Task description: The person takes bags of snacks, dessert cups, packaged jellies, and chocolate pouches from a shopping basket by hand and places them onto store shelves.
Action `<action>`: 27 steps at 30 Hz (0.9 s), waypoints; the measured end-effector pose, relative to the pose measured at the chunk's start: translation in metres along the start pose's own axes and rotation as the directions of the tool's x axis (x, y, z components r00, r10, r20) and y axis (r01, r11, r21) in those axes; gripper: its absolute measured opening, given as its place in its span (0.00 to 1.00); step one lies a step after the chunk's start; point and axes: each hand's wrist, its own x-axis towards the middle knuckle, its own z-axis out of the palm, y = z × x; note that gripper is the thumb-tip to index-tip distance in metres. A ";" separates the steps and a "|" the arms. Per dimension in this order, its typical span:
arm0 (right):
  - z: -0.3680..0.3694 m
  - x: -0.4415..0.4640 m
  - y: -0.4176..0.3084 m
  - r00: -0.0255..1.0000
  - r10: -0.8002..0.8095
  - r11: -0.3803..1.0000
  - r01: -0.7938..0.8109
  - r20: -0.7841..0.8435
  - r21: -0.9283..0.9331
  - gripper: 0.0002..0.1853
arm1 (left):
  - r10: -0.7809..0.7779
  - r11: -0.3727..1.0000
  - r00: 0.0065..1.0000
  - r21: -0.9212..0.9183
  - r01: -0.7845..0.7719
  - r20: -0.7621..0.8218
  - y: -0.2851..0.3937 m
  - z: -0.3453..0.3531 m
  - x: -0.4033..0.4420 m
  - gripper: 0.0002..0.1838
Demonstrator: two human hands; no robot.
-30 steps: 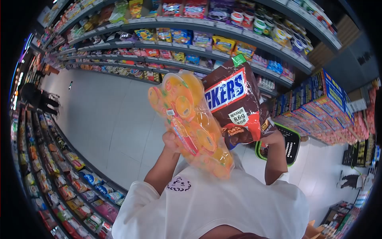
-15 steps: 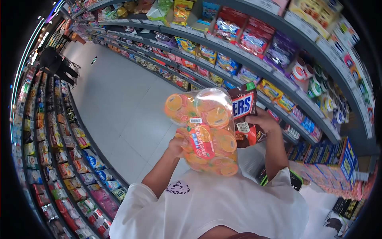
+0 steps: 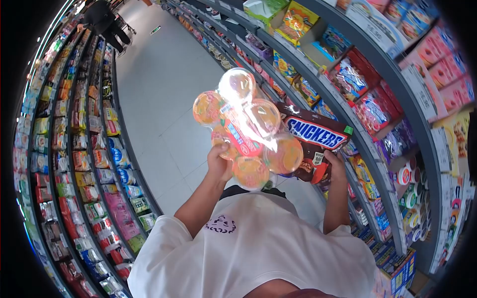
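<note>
My left hand [image 3: 219,161] is closed on the lower left edge of a clear pack of orange jelly cups [image 3: 284,155], its thumb on top. A red label runs across the middle of the pack, and glare covers part of the plastic. On the other side, my right hand [image 3: 335,166] grips the lower right edge of a brown Snickers bag [image 3: 318,134], thumb in front. The jelly pack overlaps the left part of the bag. Both packages are held up in front of my white shirt, above the aisle floor.
Shelves of bagged sweets [image 3: 365,109] curve along the right side, with small tubs [image 3: 410,198] lower down. More snack shelves [image 3: 82,161] line the left. Between them runs the grey tiled floor [image 3: 149,94]. A person in dark clothes [image 3: 102,20] stands by a cart at the far end.
The view has turned toward the right shelves. The jelly pack has tilted and now catches strong glare. More of the Snickers bag shows, with its full name facing up.
</note>
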 end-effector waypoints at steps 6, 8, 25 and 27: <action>0.027 0.033 0.025 0.997 0.032 0.999 -0.034 -0.070 -0.016 0.24 | 0.145 0.974 0.987 -0.169 -0.154 -0.064 0.023 -0.009 0.042 0.29; 0.046 0.040 0.033 0.991 0.096 0.994 -0.101 -0.091 -0.042 0.22 | 0.172 0.965 0.984 -0.189 -0.179 -0.054 0.031 -0.015 0.061 0.29; 0.276 0.149 0.086 1.000 0.014 1.000 -0.014 0.009 -0.022 0.24 | -0.009 0.972 0.978 -0.228 0.057 0.209 0.229 -0.078 0.198 0.32; 0.293 0.157 0.097 1.000 -0.001 1.000 0.000 0.015 0.005 0.24 | -0.030 0.971 0.977 -0.224 0.078 0.210 0.246 -0.087 0.209 0.32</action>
